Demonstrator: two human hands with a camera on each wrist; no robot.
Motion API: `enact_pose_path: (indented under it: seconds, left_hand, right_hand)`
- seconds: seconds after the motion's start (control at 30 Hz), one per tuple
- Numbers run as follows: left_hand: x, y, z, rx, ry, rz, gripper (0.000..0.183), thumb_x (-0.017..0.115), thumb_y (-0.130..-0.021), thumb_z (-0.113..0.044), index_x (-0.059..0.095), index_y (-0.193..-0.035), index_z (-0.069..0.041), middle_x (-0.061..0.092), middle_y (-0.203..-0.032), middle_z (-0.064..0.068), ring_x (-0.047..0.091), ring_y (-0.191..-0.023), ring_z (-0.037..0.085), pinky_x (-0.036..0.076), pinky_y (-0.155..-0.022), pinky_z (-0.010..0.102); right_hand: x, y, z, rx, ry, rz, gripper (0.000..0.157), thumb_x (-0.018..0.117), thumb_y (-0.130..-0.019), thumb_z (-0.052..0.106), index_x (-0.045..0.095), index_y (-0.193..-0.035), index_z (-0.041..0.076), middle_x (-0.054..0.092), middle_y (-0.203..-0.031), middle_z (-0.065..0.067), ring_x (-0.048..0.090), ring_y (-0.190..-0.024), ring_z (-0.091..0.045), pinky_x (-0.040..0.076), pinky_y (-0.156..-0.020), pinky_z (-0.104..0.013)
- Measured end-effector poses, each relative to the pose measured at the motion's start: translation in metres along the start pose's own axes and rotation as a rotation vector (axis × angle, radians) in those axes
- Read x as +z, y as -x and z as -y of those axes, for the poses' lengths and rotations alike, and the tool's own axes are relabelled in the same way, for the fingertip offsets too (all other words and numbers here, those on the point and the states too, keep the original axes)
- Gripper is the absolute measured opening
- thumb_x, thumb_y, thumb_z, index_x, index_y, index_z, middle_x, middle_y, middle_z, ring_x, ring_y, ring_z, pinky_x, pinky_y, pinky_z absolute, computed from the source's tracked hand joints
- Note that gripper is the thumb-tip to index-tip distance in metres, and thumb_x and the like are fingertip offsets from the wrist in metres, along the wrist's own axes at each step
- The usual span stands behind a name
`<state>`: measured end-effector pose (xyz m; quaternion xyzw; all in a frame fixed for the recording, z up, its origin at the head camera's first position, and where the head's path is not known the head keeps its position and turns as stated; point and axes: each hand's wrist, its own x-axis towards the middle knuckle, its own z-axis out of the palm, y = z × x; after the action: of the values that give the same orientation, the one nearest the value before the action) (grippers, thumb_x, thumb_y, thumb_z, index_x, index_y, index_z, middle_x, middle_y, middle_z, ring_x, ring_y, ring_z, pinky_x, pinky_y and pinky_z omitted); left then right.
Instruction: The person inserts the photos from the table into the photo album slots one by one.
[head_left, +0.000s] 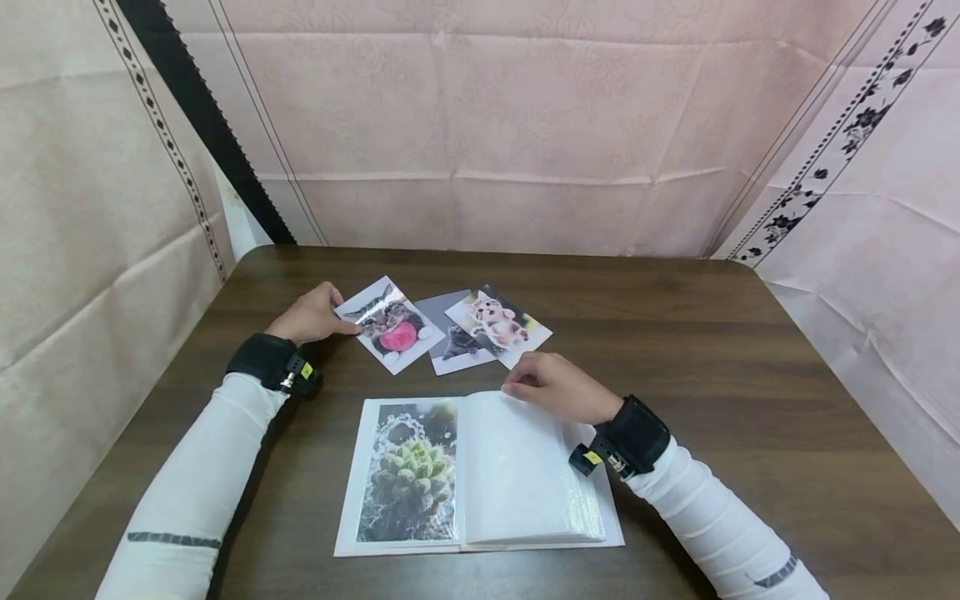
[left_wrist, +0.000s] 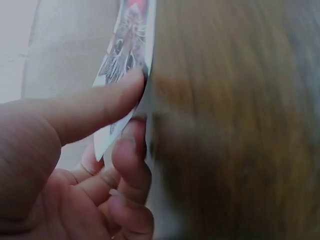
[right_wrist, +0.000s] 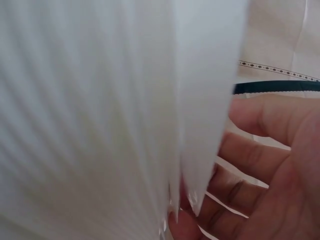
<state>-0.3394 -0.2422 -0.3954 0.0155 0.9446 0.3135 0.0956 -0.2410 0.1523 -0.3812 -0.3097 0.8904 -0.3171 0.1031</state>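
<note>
My left hand (head_left: 315, 317) pinches the left corner of a photo of a kitten with a pink ball (head_left: 386, 325). In the left wrist view the thumb (left_wrist: 107, 107) lies over the kitten photo (left_wrist: 127, 45) with fingers curled beneath it. An open photo album (head_left: 348, 500) lies in front, with a succulent picture (head_left: 408, 475) in its left page and a blank white right page (head_left: 517, 475). My right hand (head_left: 562, 387) grips that page's top edge. In the right wrist view its fingers (right_wrist: 240, 190) curl around the edge of the translucent page (right_wrist: 207, 100).
Right of the kitten photo, a cat photo on a grey background (head_left: 450, 342) lies partly under a photo of a pinkish toy-like animal (head_left: 498, 325). All are on the brown wooden table (head_left: 675, 333). Pale cloth curtains (head_left: 525, 125) hang behind and at both sides.
</note>
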Motion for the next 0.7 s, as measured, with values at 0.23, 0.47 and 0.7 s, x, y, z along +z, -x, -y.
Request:
enact_pose_path:
  seconds: [0.23,0.47,0.7]
  left_hand:
    - [-0.0025,0.0037,0.0018,0.069,0.144,-0.027,0.043,0.061,-0.093,-0.021,0.045,-0.127,0.001,0.059,-0.108,0.021,0.061,-0.088,0.027,0.048,-0.074,0.033]
    - [-0.0049,0.0056,-0.0008,0.081,0.345,-0.062,0.039,0.049,-0.099,-0.018,0.041,-0.132,0.001,0.053,-0.117,0.024,0.065,-0.089,0.025,0.054,-0.076,0.027]
    - [0.0022,0.0043,-0.0002,0.063,0.42,-0.051,0.042,0.048,-0.1,-0.018,0.037,-0.136,0.001,0.051,-0.114,0.022,0.065,-0.086,0.02,0.054,-0.075,0.025]
  right_hand:
    - [0.0011,0.0003,0.0001,-0.006,0.001,-0.013,0.016,0.063,-0.092,0.018,0.07,-0.102,0.009,0.066,-0.093,-0.002,0.056,-0.078,-0.015,0.051,-0.069,-0.026]
    - [0.0015,0.001,0.001,-0.001,-0.005,-0.019,0.016,0.063,-0.092,0.019,0.07,-0.102,0.009,0.066,-0.09,-0.001,0.056,-0.077,-0.015,0.05,-0.068,-0.026]
    - [0.0031,0.0004,-0.0001,0.003,-0.015,-0.016,0.015,0.063,-0.092,0.018,0.069,-0.102,0.009,0.065,-0.088,0.0,0.056,-0.077,-0.015,0.05,-0.069,-0.026]
